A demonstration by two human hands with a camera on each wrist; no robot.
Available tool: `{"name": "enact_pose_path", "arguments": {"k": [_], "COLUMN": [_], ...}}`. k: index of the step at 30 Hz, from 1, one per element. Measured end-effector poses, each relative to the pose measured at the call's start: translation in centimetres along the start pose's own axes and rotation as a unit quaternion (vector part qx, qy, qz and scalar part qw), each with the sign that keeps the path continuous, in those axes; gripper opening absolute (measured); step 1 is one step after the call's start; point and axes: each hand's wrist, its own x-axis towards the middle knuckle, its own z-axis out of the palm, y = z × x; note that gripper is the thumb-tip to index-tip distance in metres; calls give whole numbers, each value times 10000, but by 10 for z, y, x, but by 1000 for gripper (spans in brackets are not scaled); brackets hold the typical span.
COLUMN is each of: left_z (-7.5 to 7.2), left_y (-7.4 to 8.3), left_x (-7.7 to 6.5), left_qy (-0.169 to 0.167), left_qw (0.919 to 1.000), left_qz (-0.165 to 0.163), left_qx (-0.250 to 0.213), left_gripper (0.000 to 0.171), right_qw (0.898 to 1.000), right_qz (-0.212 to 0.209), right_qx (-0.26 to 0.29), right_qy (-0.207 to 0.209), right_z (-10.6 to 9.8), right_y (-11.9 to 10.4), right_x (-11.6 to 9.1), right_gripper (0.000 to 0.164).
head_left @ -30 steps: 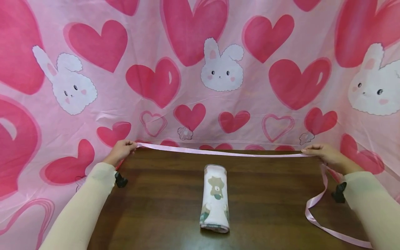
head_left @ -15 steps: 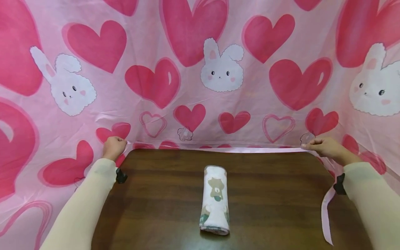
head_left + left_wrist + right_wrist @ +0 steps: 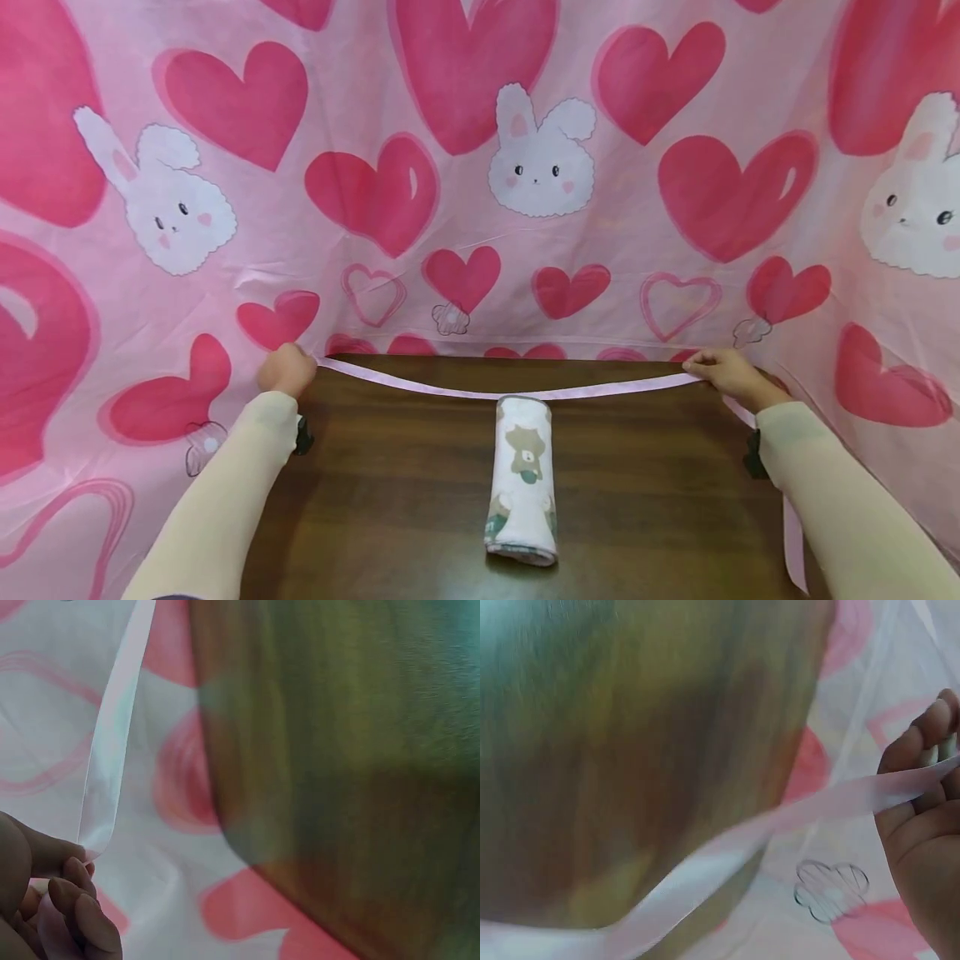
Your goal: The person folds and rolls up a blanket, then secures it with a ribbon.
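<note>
A pale pink ribbon point(image 3: 420, 387) stretches between my two hands along the far part of the table, sagging in the middle. My left hand point(image 3: 288, 370) pinches one end; in the left wrist view the ribbon point(image 3: 114, 742) comes out from between thumb and curled fingers. My right hand point(image 3: 726, 373) pinches it at the other side, and the loose tail hangs down past the wrist. In the right wrist view the ribbon point(image 3: 817, 808) crosses the palm. A rolled white towel point(image 3: 523, 492) with a bear print lies lengthwise mid-table, its far end right at the ribbon's lowest part.
The brown wooden table point(image 3: 390, 483) has rounded far corners. Behind it and at both sides hangs a pink cloth point(image 3: 465, 225) printed with hearts and rabbits. Dark wrist-camera mounts sit under both cuffs.
The ribbon rose level with the table's far edge, then came down and nearer, now bowed toward the towel's far end. My right hand has moved left, so the span is shorter.
</note>
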Motion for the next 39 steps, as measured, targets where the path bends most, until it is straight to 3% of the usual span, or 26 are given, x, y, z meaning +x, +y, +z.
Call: {"name": "enact_pose_path", "arguments": {"k": [4,9,13,16,18,21,25,27,30,34,39], "left_z": [15,31,43,54,63,79,98,104,112,119,123], "left_y": [-8,-19,-24,-26,-26,-21,2,15,31,42,42], "left_x": [-3,-8,-14,-15,-14,-12,-15,-17,-22,-27,-27], "left_qy": [-28,-111,-642,-1109,-1203,-906,-506,-618,-1074,-1421,-1188], "left_qw": [9998,9980,9929,9888,9882,9886,9810,9730,9607,9515,9593], "left_qz": [125,502,776,770,729,988,1731,2159,2548,2728,2553], "left_qx": [122,374,624,636,600,691,709,531,223,78,224], "left_gripper": [26,21,19,20,21,23,20,15,14,23,26], "right_qw": [9992,9993,9960,9928,9908,9891,9897,9904,9909,9902,9850], "right_qz": [54,-93,-129,-203,-272,-306,-160,-84,-55,-36,-163], "right_qx": [338,-305,-886,-1177,-1325,-1428,-1407,-1351,-1303,-1375,-1666], "right_qy": [-220,-170,-67,-24,95,179,229,266,337,254,-408], "right_z": [18,33,43,52,57,60,53,47,35,20,4], "right_y": [8,19,29,34,37,39,39,39,40,43,53], "right_x": [2,2,-1,-3,-4,-6,-9,-10,-15,-27,-40], "right_gripper": [27,27,24,21,19,19,29,35,39,41,34]}}
